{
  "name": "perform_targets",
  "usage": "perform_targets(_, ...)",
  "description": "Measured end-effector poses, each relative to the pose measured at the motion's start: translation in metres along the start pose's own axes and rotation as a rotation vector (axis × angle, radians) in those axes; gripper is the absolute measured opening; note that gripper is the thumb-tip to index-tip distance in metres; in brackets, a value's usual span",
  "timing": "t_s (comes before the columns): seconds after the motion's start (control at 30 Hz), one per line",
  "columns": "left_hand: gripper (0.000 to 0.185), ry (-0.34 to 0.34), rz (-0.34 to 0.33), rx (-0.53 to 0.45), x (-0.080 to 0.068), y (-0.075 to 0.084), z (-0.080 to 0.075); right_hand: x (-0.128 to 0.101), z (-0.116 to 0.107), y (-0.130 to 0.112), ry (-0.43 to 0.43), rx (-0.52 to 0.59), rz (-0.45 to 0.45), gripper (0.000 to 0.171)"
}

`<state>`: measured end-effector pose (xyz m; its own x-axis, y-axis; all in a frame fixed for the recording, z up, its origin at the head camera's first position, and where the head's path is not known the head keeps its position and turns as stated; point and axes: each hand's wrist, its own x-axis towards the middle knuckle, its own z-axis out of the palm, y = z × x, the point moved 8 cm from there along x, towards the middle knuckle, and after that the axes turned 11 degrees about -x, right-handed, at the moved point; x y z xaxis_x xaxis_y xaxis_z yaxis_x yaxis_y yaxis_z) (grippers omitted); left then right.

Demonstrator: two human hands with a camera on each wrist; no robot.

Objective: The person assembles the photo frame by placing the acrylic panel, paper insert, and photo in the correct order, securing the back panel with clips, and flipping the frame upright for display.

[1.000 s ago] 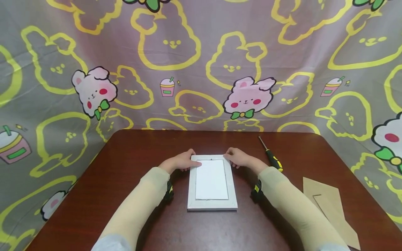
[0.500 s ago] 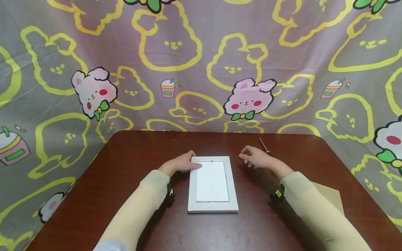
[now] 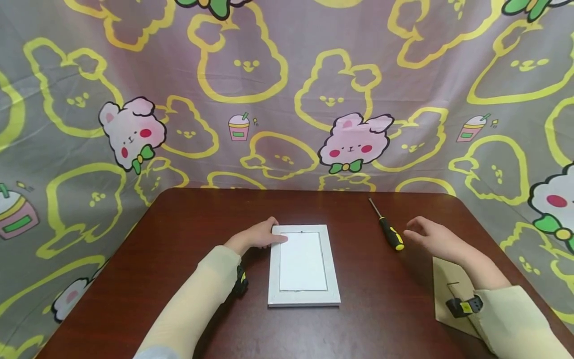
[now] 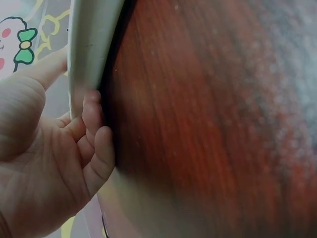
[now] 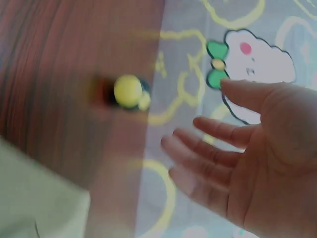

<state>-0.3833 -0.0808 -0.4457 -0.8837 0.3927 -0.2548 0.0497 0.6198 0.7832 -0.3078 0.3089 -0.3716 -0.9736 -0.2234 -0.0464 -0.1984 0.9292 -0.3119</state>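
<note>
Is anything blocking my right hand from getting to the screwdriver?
Nothing visible does. In the head view, your right hand is just right of the screwdriver, with no object between them. The brown board lies nearer you, off that path.

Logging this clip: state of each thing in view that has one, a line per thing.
White frame: flat on the table.
White panel: lying within the frame's opening.
Left hand: its grip holds the frame's edge, thumb on top.
Right hand: its grip holds nothing, fingers slightly bent.
Screwdriver: lying on the table, untouched.
Brown board: flat on the table, partly hidden.
Patterned cloth: hung behind the table.
</note>
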Motion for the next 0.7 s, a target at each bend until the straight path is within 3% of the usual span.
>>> perform_targets(0.1, 0.051, 0.001, -0.002, 0.0, -0.001, 0.001, 0.0, -0.015, -0.01, 0.013, 0.061, -0.117, 0.026, 0.045)
perform_targets(0.23, 0.05, 0.004, -0.004, 0.0, -0.002, 0.002, 0.0, -0.032, -0.013, 0.032, 0.067, -0.216, 0.092, 0.049)
perform_targets(0.43, 0.05, 0.014, -0.013, 0.003, -0.002, 0.002, -0.001, -0.045, 0.004, 0.054, -0.051, -0.265, 0.167, 0.068)
perform_targets(0.57, 0.051, 0.008, -0.014, 0.0, -0.002, 0.002, 0.0, -0.05, 0.022, 0.062, -0.152, -0.238, 0.173, 0.081)
perform_targets(0.7, 0.051, 0.005, -0.018, 0.0, -0.003, 0.002, 0.0, -0.054, 0.034, 0.066, -0.2, -0.216, 0.168, 0.084)
